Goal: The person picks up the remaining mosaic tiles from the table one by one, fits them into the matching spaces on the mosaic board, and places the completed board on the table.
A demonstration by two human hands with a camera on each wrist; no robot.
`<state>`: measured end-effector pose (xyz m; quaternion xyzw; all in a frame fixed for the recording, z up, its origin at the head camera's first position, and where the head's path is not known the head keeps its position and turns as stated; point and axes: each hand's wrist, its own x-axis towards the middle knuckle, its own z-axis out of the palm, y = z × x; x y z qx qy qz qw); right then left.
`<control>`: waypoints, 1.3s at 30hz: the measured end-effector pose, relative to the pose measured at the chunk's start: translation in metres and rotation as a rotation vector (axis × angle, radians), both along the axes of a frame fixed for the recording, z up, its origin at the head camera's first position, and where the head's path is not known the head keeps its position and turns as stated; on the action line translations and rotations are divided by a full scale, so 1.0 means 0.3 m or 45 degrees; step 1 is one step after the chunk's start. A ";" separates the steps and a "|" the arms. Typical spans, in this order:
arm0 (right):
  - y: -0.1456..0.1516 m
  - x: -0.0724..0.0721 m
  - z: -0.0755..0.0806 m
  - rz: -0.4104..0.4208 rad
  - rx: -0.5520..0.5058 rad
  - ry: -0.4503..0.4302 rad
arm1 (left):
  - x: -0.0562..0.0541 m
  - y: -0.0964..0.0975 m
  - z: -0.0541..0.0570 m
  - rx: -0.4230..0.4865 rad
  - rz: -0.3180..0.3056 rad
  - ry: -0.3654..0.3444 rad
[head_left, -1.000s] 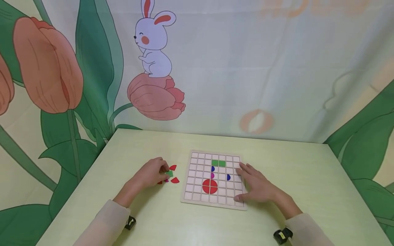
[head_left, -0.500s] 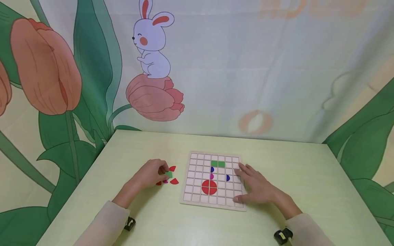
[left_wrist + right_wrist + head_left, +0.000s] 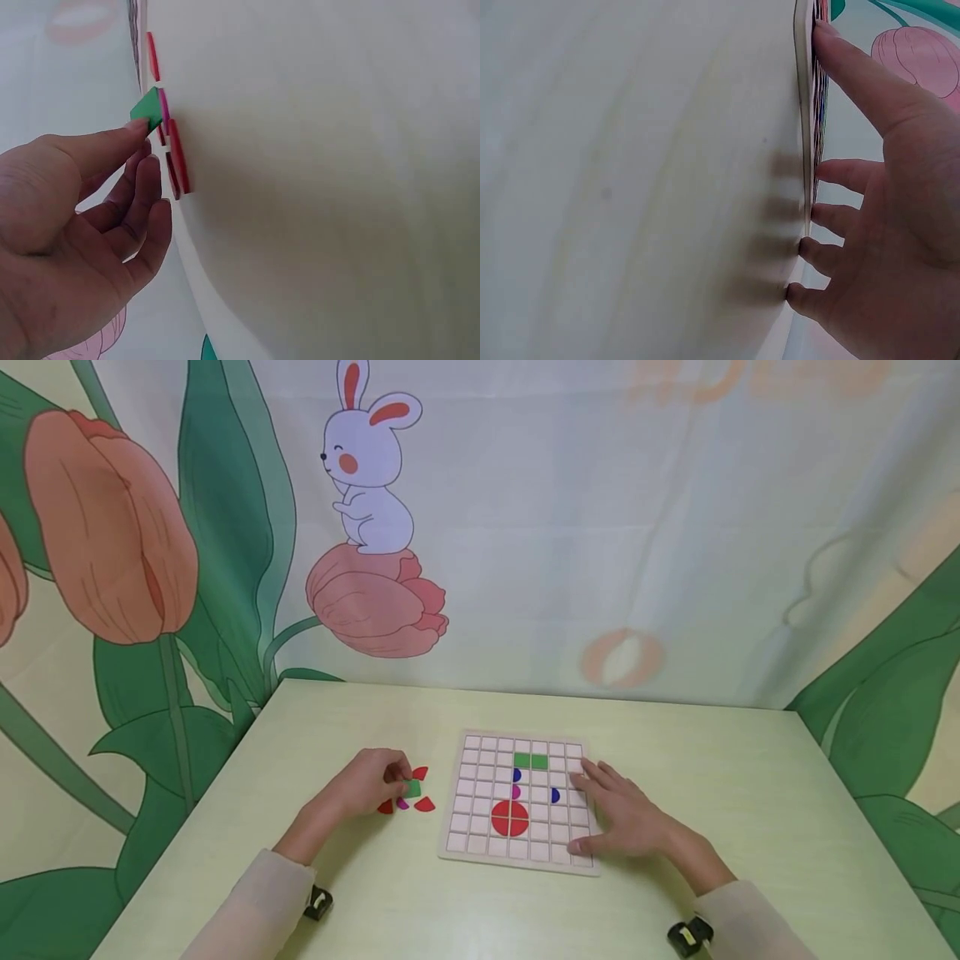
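My left hand (image 3: 373, 782) pinches a green square tile (image 3: 413, 788) between thumb and fingers, left of the board. In the left wrist view the green tile (image 3: 148, 109) is tilted, with one corner near the other pieces. Around it on the table lie red quarter-circle pieces (image 3: 424, 804) and a magenta piece (image 3: 402, 803). With fingers spread, my right hand (image 3: 626, 810) rests on the right edge of a square wooden grid board (image 3: 480, 843). On the board are two green squares (image 3: 530, 761), a red circle of quarter pieces (image 3: 510, 818), blue half-circles (image 3: 555, 795) and a magenta half-circle (image 3: 516, 792).
The pale table (image 3: 360, 893) extends around the board on all sides. Behind its far edge hangs a curtain (image 3: 525, 527) printed with tulips and a rabbit. A black wrist device (image 3: 690, 935) sits by the right sleeve, another (image 3: 318, 903) by the left.
The head view has shifted very slightly. Near my left hand, the green tile and the magenta piece show a little more; both hands keep nearly the same place.
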<state>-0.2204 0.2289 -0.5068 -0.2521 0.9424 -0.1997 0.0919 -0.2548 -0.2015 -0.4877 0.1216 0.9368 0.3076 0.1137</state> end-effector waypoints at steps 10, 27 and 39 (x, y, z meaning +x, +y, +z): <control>0.001 -0.001 -0.010 -0.006 0.014 -0.011 | -0.038 0.073 0.025 0.101 -0.111 0.067; -0.035 0.051 0.049 -0.110 0.110 -0.020 | -0.133 0.376 0.086 0.225 -0.254 0.107; -0.034 0.058 0.042 -0.115 0.188 -0.033 | -0.196 0.564 0.037 0.206 -0.299 0.132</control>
